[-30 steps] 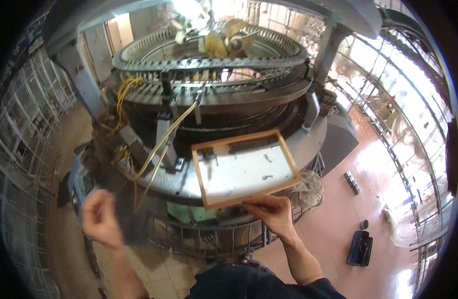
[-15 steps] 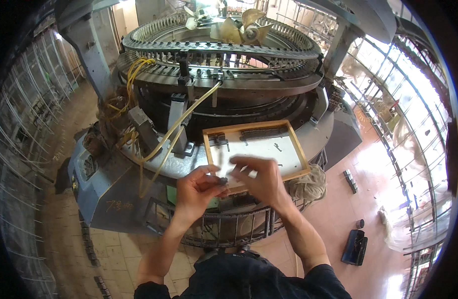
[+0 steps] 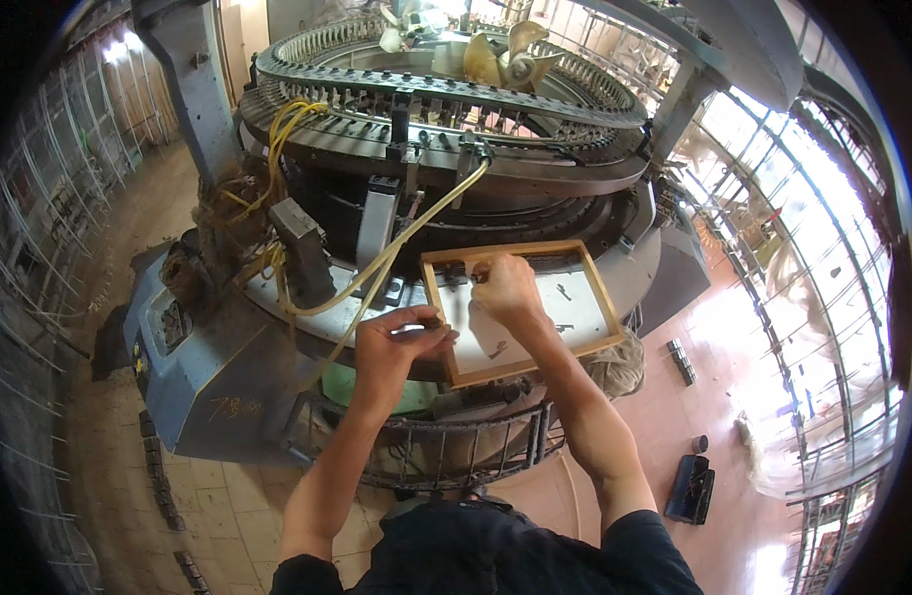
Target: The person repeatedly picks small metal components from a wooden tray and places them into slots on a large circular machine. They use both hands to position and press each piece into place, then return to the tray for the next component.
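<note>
My left hand [image 3: 384, 359] is at the near left side of a wood-framed tray [image 3: 604, 294]. Its thumb and fingers are pinched on a small dark part [image 3: 435, 322], mostly hidden by the fingertips. Reaching over the tray, my right hand [image 3: 507, 290] has its fingers closed at the far left corner, beside small dark pieces. What those fingers grip, if anything, I cannot make out. On the white tray bottom lie a few loose small metal parts, one [image 3: 564, 293] toward the right and another [image 3: 497, 348] nearer me. Dark pieces [image 3: 555, 264] line the far rim.
The tray rests on a large circular knitting machine [image 3: 436, 169]. A yellow hose [image 3: 416, 233] crosses just left of the tray. A bundle of pale yarn [image 3: 617, 367] hangs at the tray's near right. On the floor stands a dark open box [image 3: 691, 491].
My right hand has moved away from my left hand to the far left of the tray, and its fingers have closed. My left hand keeps its pinch. The whole view has shifted slightly.
</note>
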